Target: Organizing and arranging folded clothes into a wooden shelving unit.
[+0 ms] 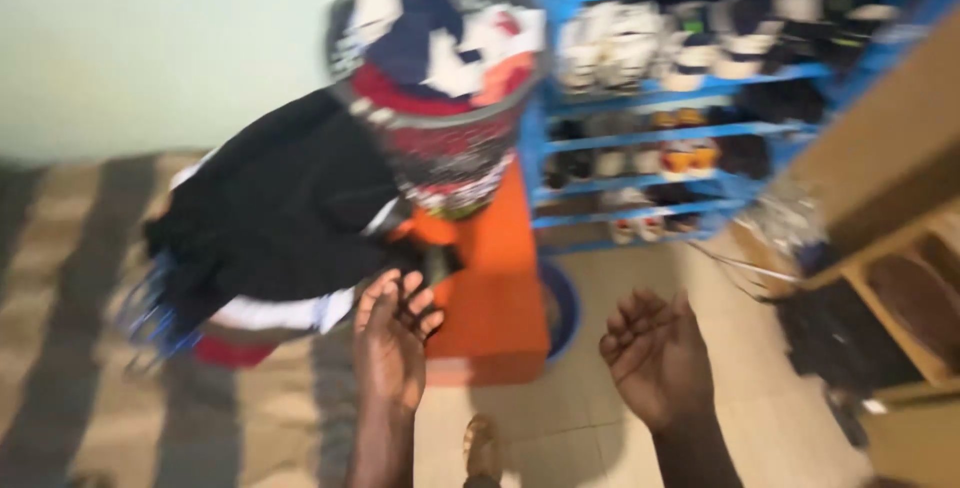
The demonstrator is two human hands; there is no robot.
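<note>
Nearest, at the bottom edge, a sandalled foot shows on the pale tiled floor between the two forearms. The whole view is smeared by motion, so fine detail is lost.

The left hand reaches forward with its fingers loosely spread, their tips at the lower edge of a dark heap of clothes; whether they pinch the cloth or only touch it cannot be told. The right hand hangs open over the floor, fingers slightly curled and apart, holding nothing, well to the right of the heap.

The heap of clothes is mostly black, with a white band and a red edge along its near side and something blue and stringy at its left end. It lies on a bed covered in a tan and brown striped sheet, on the left of the scene.

Just right of the heap stands an orange box-like stand. On it sits a round laundry basket with a grey rim, stuffed with navy, white, red and orange garments.

Farther right, a blue shelf rack carries rows of shoes. At the right edge is a brown wooden cabinet. A pale green wall closes the far side.
</note>
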